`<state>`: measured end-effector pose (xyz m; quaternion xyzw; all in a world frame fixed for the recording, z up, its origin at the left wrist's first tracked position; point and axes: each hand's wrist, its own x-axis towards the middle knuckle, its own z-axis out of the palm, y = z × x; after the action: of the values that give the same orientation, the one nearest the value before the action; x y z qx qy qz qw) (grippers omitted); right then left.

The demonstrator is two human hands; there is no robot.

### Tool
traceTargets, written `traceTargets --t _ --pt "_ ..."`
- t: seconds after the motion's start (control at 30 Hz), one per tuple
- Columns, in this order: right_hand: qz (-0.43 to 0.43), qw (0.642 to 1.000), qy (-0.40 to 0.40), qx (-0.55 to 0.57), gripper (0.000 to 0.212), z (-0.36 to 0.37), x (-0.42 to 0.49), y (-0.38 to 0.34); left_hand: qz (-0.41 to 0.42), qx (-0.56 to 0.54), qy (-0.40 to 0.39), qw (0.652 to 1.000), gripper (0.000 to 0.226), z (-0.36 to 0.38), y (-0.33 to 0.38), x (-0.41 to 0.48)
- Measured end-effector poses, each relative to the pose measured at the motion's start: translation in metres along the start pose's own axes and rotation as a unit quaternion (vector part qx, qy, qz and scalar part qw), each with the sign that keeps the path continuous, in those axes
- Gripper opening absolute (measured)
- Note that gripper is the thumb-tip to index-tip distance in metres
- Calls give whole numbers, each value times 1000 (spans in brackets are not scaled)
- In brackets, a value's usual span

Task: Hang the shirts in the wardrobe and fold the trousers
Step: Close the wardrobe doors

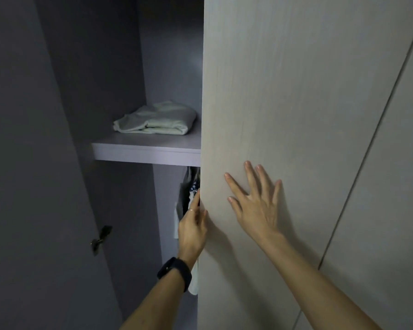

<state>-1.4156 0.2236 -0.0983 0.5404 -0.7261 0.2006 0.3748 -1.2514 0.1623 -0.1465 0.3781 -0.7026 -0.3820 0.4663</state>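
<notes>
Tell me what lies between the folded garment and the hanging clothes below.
The wardrobe shelf: the folded garment rests on it, the hanging clothes hang beneath, as the head view shows.

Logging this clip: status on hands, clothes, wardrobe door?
Right hand flat on door; left hand grips its edge. Folded pale garment on shelf. Hanging clothes half hidden behind door.

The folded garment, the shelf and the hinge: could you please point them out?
folded garment (156,119), head view, middle of its top fold.
shelf (146,155), head view, front edge.
hinge (101,239), head view, metal body.
</notes>
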Motion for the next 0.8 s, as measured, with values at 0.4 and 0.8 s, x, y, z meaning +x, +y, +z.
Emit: traceTargets --t 0.4,0.8 --pt "-41 999 -34 11 90 19 5 16 -32 50 15 998 81 21 15 19" --pt "-89 956 17 281 50 -6 -26 -29 -12 138 75 988 59 -48 10 -58"
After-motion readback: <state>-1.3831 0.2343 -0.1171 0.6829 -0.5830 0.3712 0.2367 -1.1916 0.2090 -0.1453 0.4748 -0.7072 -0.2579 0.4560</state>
